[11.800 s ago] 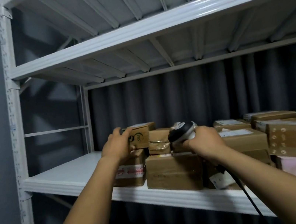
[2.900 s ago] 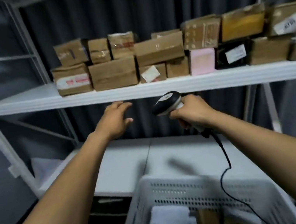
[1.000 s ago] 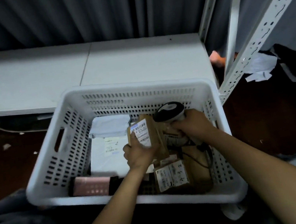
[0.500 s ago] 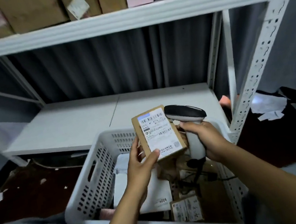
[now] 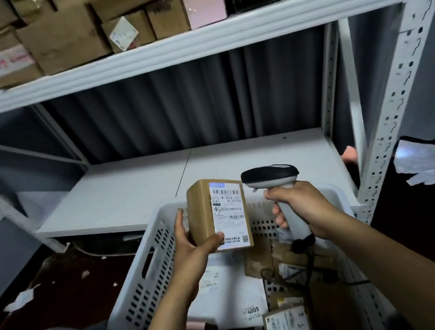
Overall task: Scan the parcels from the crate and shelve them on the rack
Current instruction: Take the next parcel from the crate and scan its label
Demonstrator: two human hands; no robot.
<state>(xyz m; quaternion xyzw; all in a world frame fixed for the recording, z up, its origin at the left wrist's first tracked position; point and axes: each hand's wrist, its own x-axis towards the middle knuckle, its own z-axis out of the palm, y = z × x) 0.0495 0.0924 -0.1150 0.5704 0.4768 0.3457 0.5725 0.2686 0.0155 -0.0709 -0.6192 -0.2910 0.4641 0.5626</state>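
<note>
My left hand (image 5: 191, 247) grips a small brown cardboard parcel (image 5: 204, 215) upright above the crate, its white barcode label facing me. My right hand (image 5: 301, 207) holds a handheld scanner (image 5: 271, 177) by its grey handle, the black head just right of the parcel and pointing at the label. Below both hands stands the white perforated crate (image 5: 143, 279) with several parcels and a white mailer bag inside. The white rack (image 5: 177, 47) carries a row of cardboard parcels on its upper shelf.
A bare white lower shelf (image 5: 129, 190) runs behind the crate. A perforated rack upright (image 5: 396, 96) stands at the right. Paper scraps lie on the dark floor at the left and right. The scanner cable drops into the crate.
The parcel has turned more upright in my left hand, and the scanner head has lined up beside its label. The view has tilted slightly upward since half a second ago.
</note>
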